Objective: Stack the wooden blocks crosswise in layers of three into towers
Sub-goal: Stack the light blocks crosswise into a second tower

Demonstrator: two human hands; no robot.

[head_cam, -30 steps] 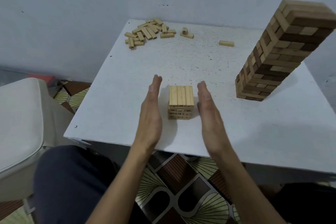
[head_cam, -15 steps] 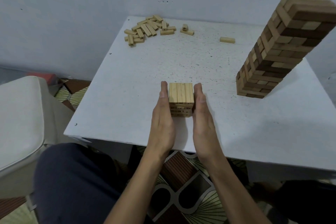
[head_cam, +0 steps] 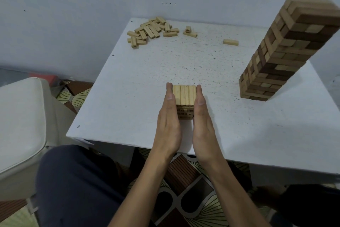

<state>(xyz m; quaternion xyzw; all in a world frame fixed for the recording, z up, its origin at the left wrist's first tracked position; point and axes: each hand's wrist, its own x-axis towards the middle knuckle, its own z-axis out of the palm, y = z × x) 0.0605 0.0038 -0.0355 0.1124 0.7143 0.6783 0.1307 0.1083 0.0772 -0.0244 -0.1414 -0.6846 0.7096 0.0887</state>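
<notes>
Head view: your left hand (head_cam: 168,127) and right hand (head_cam: 203,127), fingers straight, press short tower (head_cam: 184,95); tall tower (head_cam: 287,53) right, loose blocks (head_cam: 150,31) ahead, table edge (head_cam: 119,142) beneath wrists.

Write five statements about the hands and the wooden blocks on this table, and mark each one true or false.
1. The left hand and right hand press flat against opposite sides of the short stack of pale wooden blocks. True.
2. A tall tower of light and dark wooden blocks stands on the white table, right of the short stack. True.
3. The tall tower has toppled flat. False: it stands on its base.
4. A pile of loose pale wooden blocks lies near the table's far left corner. True.
5. The right hand pinches a loose block. False: its fingers are straight; a single pale block lies alone between the pile and the tower.
</notes>
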